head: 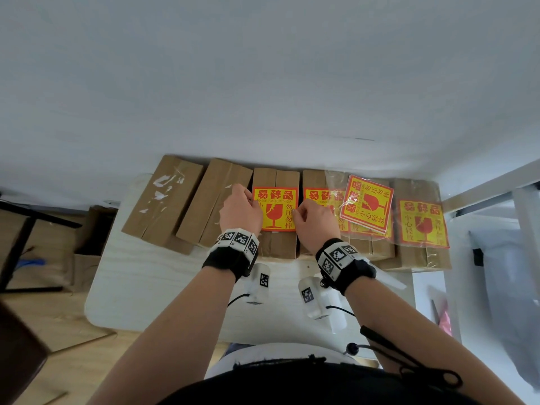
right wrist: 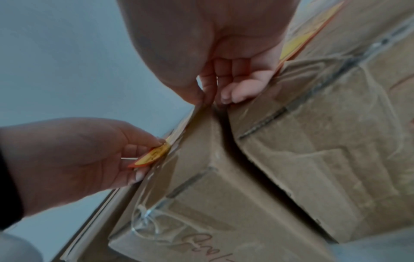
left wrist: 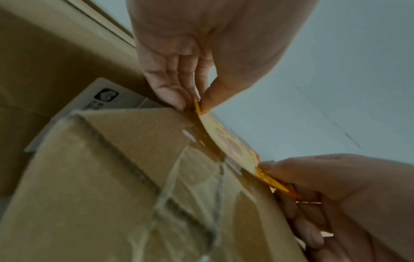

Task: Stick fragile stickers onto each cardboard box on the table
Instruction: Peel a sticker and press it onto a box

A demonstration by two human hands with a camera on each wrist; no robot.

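Both hands pinch one fragile sticker over the third box along the table's far edge.

The left hand (head: 240,210) grips the sticker (head: 275,209) by its left edge, the right hand (head: 317,219) by its right, thumb against fingers, over the middle cardboard box (head: 276,244). How much of it already adheres is hard to tell. The left hand covers the sticker's left characters. Two bare boxes (head: 187,200) lie left; right, a clear bag of stickers (head: 366,204) overlaps two of the labelled boxes (head: 420,226) on the white table (head: 140,287).
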